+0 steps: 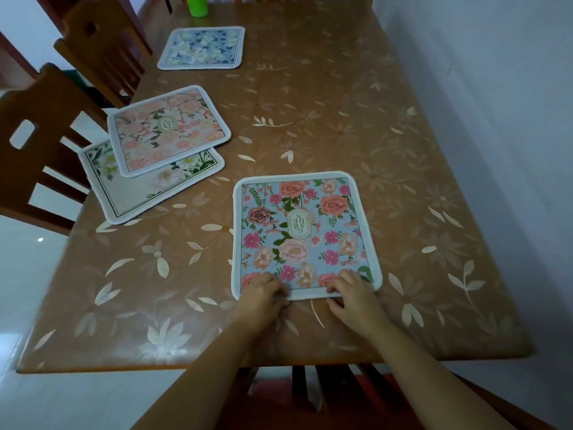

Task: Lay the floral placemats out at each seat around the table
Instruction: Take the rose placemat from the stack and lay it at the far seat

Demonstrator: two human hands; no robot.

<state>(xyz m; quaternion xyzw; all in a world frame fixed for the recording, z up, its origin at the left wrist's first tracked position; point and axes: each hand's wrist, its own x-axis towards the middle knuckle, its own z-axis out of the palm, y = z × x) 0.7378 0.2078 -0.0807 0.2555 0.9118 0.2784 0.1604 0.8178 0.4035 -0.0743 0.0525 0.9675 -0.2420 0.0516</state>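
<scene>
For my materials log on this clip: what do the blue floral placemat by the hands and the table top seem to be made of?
The blue floral placemat looks like matte printed fabric with a white bound edge; the fibre is unclear. The table top looks like a glossy plastic cover, perhaps vinyl, printed with pale flowers: it shows soft reflections.

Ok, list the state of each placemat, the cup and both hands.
Blue rose placemat: flat, at the near seat.
White placemat: flat, partly under the pink one.
Pink placemat: flat, on top.
Blue-and-white placemat: flat, alone, far left.
Green cup: upright.
Left hand: pinches the nearest mat's near edge.
Right hand: same.
</scene>
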